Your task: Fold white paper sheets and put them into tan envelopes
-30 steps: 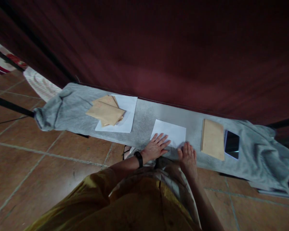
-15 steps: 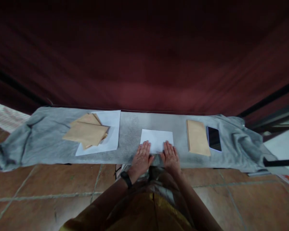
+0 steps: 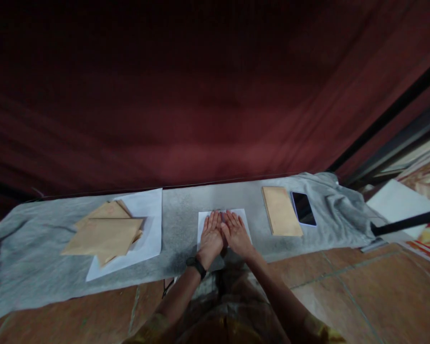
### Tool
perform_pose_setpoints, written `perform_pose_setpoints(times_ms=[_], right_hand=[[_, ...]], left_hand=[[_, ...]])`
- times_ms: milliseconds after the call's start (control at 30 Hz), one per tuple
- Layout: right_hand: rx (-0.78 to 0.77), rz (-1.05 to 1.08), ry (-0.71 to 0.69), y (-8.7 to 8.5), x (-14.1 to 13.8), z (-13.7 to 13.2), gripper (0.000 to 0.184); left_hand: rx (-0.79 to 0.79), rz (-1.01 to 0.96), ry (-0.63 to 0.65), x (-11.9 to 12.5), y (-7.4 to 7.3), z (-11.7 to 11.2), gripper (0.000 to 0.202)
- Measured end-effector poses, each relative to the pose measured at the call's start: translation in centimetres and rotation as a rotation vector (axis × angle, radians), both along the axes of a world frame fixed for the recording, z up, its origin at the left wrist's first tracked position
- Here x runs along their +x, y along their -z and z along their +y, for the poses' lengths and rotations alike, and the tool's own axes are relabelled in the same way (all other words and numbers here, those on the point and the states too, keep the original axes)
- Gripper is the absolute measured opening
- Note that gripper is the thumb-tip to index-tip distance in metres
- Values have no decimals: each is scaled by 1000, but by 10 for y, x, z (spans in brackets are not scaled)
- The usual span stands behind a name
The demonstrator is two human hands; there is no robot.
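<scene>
A small white sheet of paper (image 3: 244,218) lies on the grey cloth (image 3: 181,215) in front of me, largely covered by my hands. My left hand (image 3: 211,236) rests flat on its left half, fingers stretched forward. Flat on the right half is my right hand (image 3: 236,234), its fingers slightly spread. The two hands are side by side, close to each other near the middle of the paper. Neither of them grips anything. A dark wristband (image 3: 196,266) is on my left wrist.
To the left, several brown envelopes (image 3: 103,234) lie loosely piled on a larger white sheet (image 3: 152,210). On the right, a neat stack of brown envelopes (image 3: 281,210) sits beside a phone (image 3: 304,209). A dark red curtain-like surface (image 3: 208,119) rises behind the cloth.
Both hands have slid forward over the white paper and come closer together, covering more of it. The camera view has tilted and shifted.
</scene>
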State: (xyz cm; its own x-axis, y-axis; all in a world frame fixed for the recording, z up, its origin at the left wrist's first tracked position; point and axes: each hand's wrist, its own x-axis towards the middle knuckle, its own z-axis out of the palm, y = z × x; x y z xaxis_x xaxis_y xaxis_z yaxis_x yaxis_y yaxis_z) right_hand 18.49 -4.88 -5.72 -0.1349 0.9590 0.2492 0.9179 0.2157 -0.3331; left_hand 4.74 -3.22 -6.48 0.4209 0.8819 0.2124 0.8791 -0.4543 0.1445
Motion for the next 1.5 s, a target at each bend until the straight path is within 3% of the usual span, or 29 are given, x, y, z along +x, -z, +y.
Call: perform_pose_setpoints(times_ms=[133, 300, 533, 667, 833, 967, 1167, 1500], right_hand=[[20, -63, 0, 11, 3, 12, 50], [66, -96, 112, 21, 18, 11, 53], [82, -78, 233, 25, 43, 9, 59], [68, -66, 347, 19, 35, 10, 59], [64, -41, 96, 16, -5, 15, 55], [48, -32, 97, 19, -18, 18, 53], [45, -47, 276, 21, 10, 13, 58], [28, -86, 419, 22, 60, -10, 59]], left_hand=[[-35, 42, -50, -3, 6, 10, 57], [8, 3, -152, -21, 9, 13, 59], [72, -42, -242, -38, 14, 12, 60], [80, -23, -232, -37, 9, 10, 59], [81, 19, -204, -37, 4, 9, 55], [88, 41, -208, -38, 6, 10, 55], [73, 40, -217, -37, 7, 9, 56], [36, -59, -201, -44, 4, 2, 57]])
